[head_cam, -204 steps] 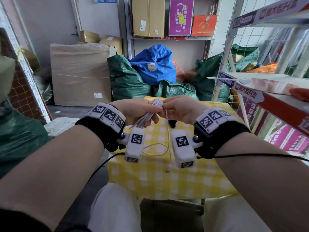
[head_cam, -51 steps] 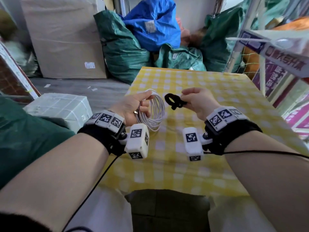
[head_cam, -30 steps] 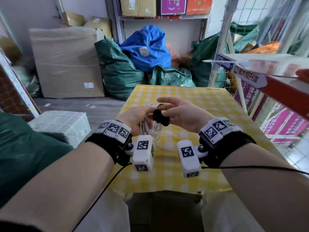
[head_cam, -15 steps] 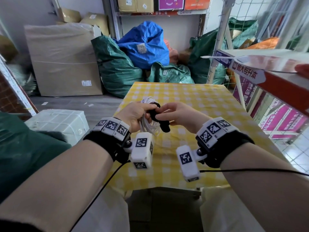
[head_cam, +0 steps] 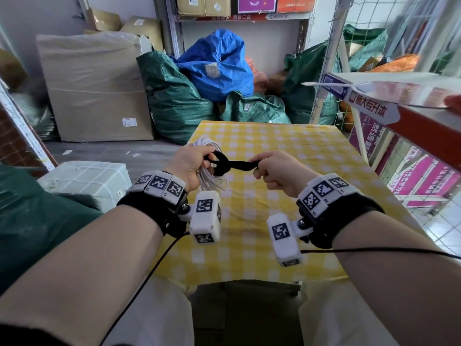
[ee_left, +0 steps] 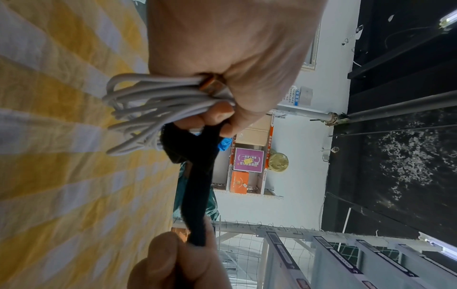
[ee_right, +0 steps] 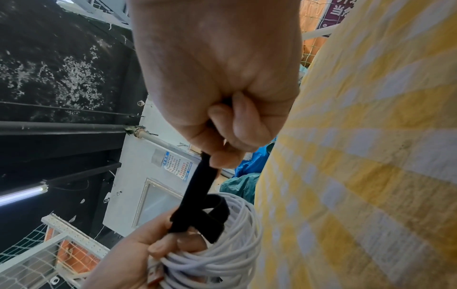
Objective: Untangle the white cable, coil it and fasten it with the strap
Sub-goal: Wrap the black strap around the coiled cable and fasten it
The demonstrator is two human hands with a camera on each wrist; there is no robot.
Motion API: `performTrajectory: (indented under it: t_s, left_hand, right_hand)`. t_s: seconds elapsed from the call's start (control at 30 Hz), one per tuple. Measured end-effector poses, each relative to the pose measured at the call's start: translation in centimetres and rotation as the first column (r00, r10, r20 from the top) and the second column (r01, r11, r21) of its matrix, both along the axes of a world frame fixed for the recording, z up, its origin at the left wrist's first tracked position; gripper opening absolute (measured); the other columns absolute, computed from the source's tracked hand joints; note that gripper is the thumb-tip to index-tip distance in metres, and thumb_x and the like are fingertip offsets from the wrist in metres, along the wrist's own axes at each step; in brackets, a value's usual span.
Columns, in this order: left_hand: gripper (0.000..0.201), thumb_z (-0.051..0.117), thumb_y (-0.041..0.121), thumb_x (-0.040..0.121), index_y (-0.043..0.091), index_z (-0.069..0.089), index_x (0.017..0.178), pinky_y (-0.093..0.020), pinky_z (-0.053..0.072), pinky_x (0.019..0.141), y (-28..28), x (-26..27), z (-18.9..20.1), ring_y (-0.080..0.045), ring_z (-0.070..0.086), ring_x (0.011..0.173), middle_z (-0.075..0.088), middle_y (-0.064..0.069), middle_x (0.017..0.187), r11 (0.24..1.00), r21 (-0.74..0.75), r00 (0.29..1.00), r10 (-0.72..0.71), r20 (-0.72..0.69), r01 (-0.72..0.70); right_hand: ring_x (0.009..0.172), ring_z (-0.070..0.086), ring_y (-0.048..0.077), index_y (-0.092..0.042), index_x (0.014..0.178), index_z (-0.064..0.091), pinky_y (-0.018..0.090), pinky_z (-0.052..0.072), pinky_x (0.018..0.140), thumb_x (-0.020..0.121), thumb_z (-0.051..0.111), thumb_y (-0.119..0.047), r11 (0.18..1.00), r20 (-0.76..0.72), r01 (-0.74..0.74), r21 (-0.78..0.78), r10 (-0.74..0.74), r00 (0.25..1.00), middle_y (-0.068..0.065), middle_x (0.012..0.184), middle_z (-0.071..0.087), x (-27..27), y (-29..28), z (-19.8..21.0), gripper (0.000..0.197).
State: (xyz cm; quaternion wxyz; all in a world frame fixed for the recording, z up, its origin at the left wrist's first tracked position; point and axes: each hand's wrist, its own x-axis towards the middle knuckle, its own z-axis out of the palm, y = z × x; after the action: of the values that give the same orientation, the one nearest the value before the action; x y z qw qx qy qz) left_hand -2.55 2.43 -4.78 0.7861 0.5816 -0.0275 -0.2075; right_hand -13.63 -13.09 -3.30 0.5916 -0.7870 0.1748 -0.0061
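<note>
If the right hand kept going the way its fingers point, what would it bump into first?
Probably the left hand gripping the white cable coil: the right hand points along the taut black strap toward it, though depth is hard to judge.

Little print here can be read. The white sign (head_cam: 369, 109) hanging off the red shelf edge at right carries dark Chinese characters, the last two seemingly "升本"; the rest is unsure. A red strip (head_cam: 245, 17) under the boxes on the back shelf bears white characters, too small to read. Each wrist block (head_cam: 205, 205) shows square black-and-white code marks, no letters. Sack and carton labels are illegible.
</note>
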Motion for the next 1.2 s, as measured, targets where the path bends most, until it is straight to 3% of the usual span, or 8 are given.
performTrajectory:
  t_s: [0.13,0.3,0.47,0.63,0.77,0.93,1.03,1.2]
  left_hand:
    - [0.007,0.047,0.006,0.094,0.011,0.044,0.09,-0.014,0.036,0.039,0.4,0.3,0.1,-0.006,0.035,0.03,0.048,-0.001,0.053,1.0,0.0,1.0,0.006,-0.013,-0.006]
    - [0.022,0.049,0.006,0.094,0.009,0.051,0.072,-0.014,0.035,0.04,1.1,-0.1,0.2,-0.005,0.037,0.032,0.053,-0.001,0.051,0.997,-0.029,0.998,-0.068,-0.006,0.068]
    - [0.019,0.05,0.01,0.094,0.009,0.054,0.075,-0.017,0.038,0.04,0.5,-1.0,0.2,-0.005,0.037,0.034,0.06,0.001,0.056,0.984,0.025,0.984,-0.177,0.022,0.176]
    - [0.008,0.051,0.008,0.093,0.006,0.055,0.087,-0.022,0.04,0.043,0.1,-1.3,0.5,-0.006,0.04,0.036,0.059,-0.007,0.072,0.966,0.04,0.966,-0.257,0.031,0.256]
    - [0.012,0.051,0.008,0.093,0.004,0.05,0.104,-0.019,0.041,0.04,0.2,-1.2,0.5,-0.006,0.04,0.035,0.053,-0.011,0.083,0.963,0.067,0.963,-0.265,0.045,0.262]
    - [0.006,0.05,0.008,0.094,0.005,0.051,0.1,-0.018,0.039,0.041,0.6,-1.3,0.5,-0.005,0.037,0.035,0.06,-0.007,0.079,0.965,-0.006,0.965,-0.261,0.026,0.261]
    - [0.003,0.052,0.006,0.093,0.008,0.049,0.094,-0.018,0.037,0.041,0.6,-1.1,0.4,-0.005,0.036,0.033,0.051,-0.005,0.07,0.982,0.024,0.982,-0.185,0.027,0.185]
    - [0.012,0.057,0.011,0.092,0.011,0.051,0.081,-0.018,0.035,0.039,0.2,-1.2,0.0,-0.006,0.032,0.03,0.042,-0.005,0.061,0.971,0.178,0.98,-0.177,0.092,0.159]
  right_hand:
    - [0.042,0.024,0.01,-0.015,0.109,0.059,0.02,0.019,0.037,0.092,0.041,-0.001,0.997,0.037,-0.08,0.025,0.079,0.996,0.004,0.06,0.043,0.3,0.2,0.0,0.028]
    - [0.049,0.033,0.011,-0.017,0.094,0.064,0.021,0.031,0.044,0.089,0.061,-0.015,0.973,0.046,-0.185,-0.139,0.193,0.98,0.001,0.065,0.041,0.4,0.6,-0.1,0.005]
    - [0.073,0.062,0.014,-0.013,0.094,0.065,0.023,0.051,0.063,0.081,0.072,-0.017,0.946,0.035,-0.196,-0.257,0.212,0.977,0.006,0.088,0.068,0.8,1.6,-0.3,0.015]
    - [0.087,0.063,0.02,-0.01,0.109,0.063,0.036,0.055,0.081,0.079,0.075,-0.02,0.94,0.022,-0.265,-0.216,0.276,0.961,0.014,0.104,0.069,1.1,2.7,-0.4,0.033]
    - [0.093,0.067,0.03,-0.004,0.107,0.063,0.045,0.056,0.086,0.084,0.064,-0.005,0.95,0.043,-0.2,-0.242,0.216,0.975,0.018,0.105,0.068,1.5,2.7,-0.6,0.023]
    - [0.08,0.064,0.027,-0.004,0.097,0.062,0.036,0.054,0.071,0.091,0.054,-0.008,0.962,0.049,-0.131,-0.239,0.147,0.988,0.016,0.094,0.067,1.6,2.5,-0.6,0.01]
    - [0.068,0.066,0.02,-0.008,0.092,0.055,0.038,0.056,0.072,0.097,0.047,-0.009,0.995,0.085,-0.081,-0.052,0.085,0.993,0.011,0.085,0.068,1.4,2.4,-0.5,0.01]
    - [0.05,0.06,0.013,-0.006,0.1,0.054,0.017,0.048,0.044,0.092,0.056,-0.005,0.999,0.181,0.003,0.04,-0.01,0.983,0.012,0.079,0.066,1.1,2.7,0.3,0.009]
